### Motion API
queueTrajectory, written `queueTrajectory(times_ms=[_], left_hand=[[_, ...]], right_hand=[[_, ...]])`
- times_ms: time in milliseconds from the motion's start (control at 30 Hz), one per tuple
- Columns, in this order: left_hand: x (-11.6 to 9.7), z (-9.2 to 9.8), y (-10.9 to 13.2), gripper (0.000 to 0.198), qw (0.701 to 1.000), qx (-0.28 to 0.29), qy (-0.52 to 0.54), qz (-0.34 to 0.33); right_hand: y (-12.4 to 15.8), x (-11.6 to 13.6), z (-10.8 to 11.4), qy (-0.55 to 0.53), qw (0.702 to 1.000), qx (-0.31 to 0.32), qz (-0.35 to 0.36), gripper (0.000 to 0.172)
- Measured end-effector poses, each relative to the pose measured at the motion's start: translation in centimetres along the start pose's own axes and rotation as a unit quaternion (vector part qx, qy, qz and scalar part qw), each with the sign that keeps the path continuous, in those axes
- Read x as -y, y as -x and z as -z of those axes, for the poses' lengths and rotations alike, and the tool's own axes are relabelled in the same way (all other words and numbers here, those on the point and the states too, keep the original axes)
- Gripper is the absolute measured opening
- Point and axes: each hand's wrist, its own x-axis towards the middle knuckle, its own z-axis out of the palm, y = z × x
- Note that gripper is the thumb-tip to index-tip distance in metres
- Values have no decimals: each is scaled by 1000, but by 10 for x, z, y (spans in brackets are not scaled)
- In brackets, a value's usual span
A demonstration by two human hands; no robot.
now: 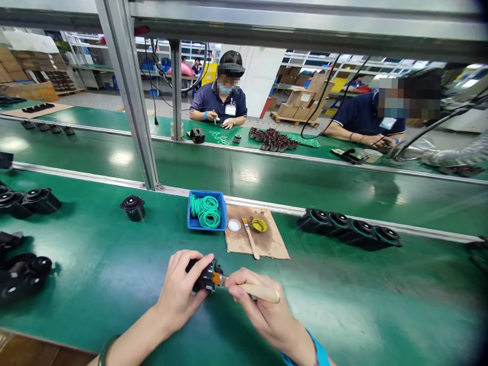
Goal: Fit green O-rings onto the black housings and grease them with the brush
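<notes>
My left hand (180,293) is wrapped round a small black round part (204,276), held just above the green bench near its front edge. My right hand (259,311) pinches a wooden-handled brush (260,292), and the brush tip touches the rim of the black part. Straight ahead lies a piece of brown cardboard (272,242) with a second brush (250,237), a yellow lid (259,225) and a white lid (234,225). A blue tray (191,219) of green rubber rings (205,210) stands to its left.
Black parts lie in groups at the left (12,273), a single one (133,207) stands beyond, and a row with green rings (348,228) sits at the right. A metal post (129,93) rises from the bench. Two other people work across the conveyor.
</notes>
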Motion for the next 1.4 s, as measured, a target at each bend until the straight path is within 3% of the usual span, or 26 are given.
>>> queueTrajectory(times_ms=[333,600,833,1233,1333,1400], left_hand=[[-2,1,-1,60,1000,-20,12,7],[-1,2,-1,60,999,-43,23,23],[-4,3,-4,62,988,-32,109,107],[-7,6,-8,68,928,32,298,219],[-6,3,-7,71,896,44,366,249],[-7,2,-7,74,858,56,430,275]], right_hand=[[-7,4,-2,49,997,-59,22,20],[10,2,-16,58,997,0,52,16],[18,4,-10,45,997,43,52,21],[14,-1,21,14,993,94,73,28],[13,-3,30,14,992,96,86,29],[15,-5,36,2,994,73,82,29]])
